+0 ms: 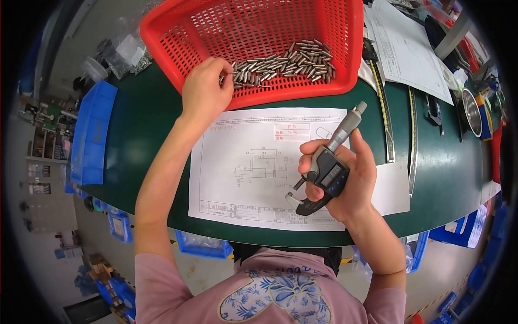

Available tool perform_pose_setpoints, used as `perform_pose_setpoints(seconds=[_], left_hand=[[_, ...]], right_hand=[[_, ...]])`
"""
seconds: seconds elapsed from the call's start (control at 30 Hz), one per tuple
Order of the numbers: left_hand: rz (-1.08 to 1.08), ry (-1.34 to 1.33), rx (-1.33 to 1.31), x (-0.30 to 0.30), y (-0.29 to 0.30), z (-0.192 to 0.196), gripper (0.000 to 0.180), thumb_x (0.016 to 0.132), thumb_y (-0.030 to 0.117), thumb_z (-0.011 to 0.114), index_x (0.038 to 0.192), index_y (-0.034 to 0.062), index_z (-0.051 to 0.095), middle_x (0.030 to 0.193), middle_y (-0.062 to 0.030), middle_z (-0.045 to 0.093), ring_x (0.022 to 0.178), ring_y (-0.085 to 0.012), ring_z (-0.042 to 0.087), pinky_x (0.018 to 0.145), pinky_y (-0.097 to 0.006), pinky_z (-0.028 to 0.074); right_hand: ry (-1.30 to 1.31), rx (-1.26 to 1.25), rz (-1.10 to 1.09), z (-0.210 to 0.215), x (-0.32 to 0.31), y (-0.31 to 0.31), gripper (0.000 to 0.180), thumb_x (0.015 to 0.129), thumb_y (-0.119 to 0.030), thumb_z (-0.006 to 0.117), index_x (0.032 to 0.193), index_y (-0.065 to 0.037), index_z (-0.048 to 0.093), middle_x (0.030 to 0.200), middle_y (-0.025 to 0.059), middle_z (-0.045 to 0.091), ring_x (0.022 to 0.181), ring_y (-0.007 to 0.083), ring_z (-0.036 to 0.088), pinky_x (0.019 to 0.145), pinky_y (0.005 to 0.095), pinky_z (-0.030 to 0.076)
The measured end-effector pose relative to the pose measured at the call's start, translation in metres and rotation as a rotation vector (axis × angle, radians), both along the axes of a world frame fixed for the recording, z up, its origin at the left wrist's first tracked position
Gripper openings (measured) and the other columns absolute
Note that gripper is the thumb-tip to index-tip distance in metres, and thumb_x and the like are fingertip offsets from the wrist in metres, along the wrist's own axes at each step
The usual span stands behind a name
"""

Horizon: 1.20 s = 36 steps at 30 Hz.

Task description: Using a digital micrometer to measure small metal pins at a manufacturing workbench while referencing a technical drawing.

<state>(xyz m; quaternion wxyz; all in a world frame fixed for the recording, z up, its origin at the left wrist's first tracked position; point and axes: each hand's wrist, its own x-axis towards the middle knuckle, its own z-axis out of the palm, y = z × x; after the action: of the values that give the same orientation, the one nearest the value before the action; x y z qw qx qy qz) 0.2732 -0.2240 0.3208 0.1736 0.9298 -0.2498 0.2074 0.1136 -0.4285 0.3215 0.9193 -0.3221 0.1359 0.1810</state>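
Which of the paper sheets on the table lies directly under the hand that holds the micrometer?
The drawing sheet at the near table edge, below the red basket; the other sheet lies far right.

Bright, even overhead light; soft, faint shadows on the table (140,124). Mild glare on the white drawing sheet (253,162). Centre sharp. Fisheye bends edges around the sheet; dark vignette at rim.

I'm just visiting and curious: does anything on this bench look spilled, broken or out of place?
Nothing stands out. The small metal pins lie loose but all inside the red basket, where the left hand reaches. The right hand holds a digital micrometer over the flat drawing sheet.
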Motion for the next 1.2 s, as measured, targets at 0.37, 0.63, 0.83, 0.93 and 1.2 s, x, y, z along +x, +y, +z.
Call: perform_pose_setpoints(seconds=[0.37, 0.63, 0.83, 0.93, 1.2], left_hand=[[-0.057, -0.029, 0.308, 0.059, -0.027, -0.012, 0.011, 0.068, 0.015, 0.061, 0.071, 0.0048, 0.059, 0.071, -0.0079, 0.054, 0.070, -0.0257, 0.054, 0.064, -0.038, 0.044], [-0.295, 0.699, -0.636, -0.030, -0.029, 0.010, 0.020, 0.078, 0.015, 0.058, 0.092, 0.0019, 0.055, 0.077, -0.0011, 0.055, 0.074, -0.0097, 0.052, 0.067, -0.025, 0.043], [-0.398, 1.196, -1.142, -0.128, -0.020, 0.004, 0.021, 0.080, 0.005, 0.054, 0.100, 0.0008, 0.050, 0.089, -0.0072, 0.054, 0.085, -0.0142, 0.052, 0.078, -0.027, 0.040], [-0.378, 1.220, -1.200, -0.145, -0.019, -0.002, 0.017, 0.078, 0.004, 0.057, 0.094, 0.0016, 0.052, 0.091, -0.0085, 0.054, 0.086, -0.0156, 0.053, 0.078, -0.028, 0.041], [-0.394, 1.300, -1.178, -0.148, -0.017, -0.010, 0.015, 0.078, 0.000, 0.058, 0.091, -0.0009, 0.053, 0.091, -0.0073, 0.055, 0.086, -0.0123, 0.052, 0.076, -0.026, 0.044]], right_hand=[[-0.007, 0.023, -0.038, 0.003, 0.006, -0.002, 0.068, 0.080, -0.057, 0.025, 0.092, 0.004, 0.053, 0.070, 0.0120, 0.056, 0.043, 0.0167, 0.045, 0.042, 0.0245, 0.037], [-0.034, 0.048, -0.022, 0.000, 0.004, -0.003, 0.069, 0.082, -0.056, 0.022, 0.093, 0.005, 0.051, 0.071, 0.0124, 0.056, 0.044, 0.0170, 0.045, 0.042, 0.0249, 0.037], [-0.043, 0.150, -0.011, -0.007, 0.002, 0.000, 0.067, 0.084, -0.055, 0.019, 0.094, 0.004, 0.050, 0.072, 0.0129, 0.055, 0.044, 0.0176, 0.046, 0.042, 0.0249, 0.038], [-0.026, 0.157, -0.017, -0.005, 0.003, 0.001, 0.067, 0.085, -0.054, 0.019, 0.094, 0.003, 0.051, 0.072, 0.0129, 0.055, 0.045, 0.0179, 0.046, 0.043, 0.0253, 0.039], [-0.017, 0.175, 0.013, -0.005, 0.002, 0.001, 0.070, 0.084, -0.056, 0.019, 0.094, 0.004, 0.053, 0.071, 0.0120, 0.057, 0.045, 0.0178, 0.047, 0.044, 0.0256, 0.039]])
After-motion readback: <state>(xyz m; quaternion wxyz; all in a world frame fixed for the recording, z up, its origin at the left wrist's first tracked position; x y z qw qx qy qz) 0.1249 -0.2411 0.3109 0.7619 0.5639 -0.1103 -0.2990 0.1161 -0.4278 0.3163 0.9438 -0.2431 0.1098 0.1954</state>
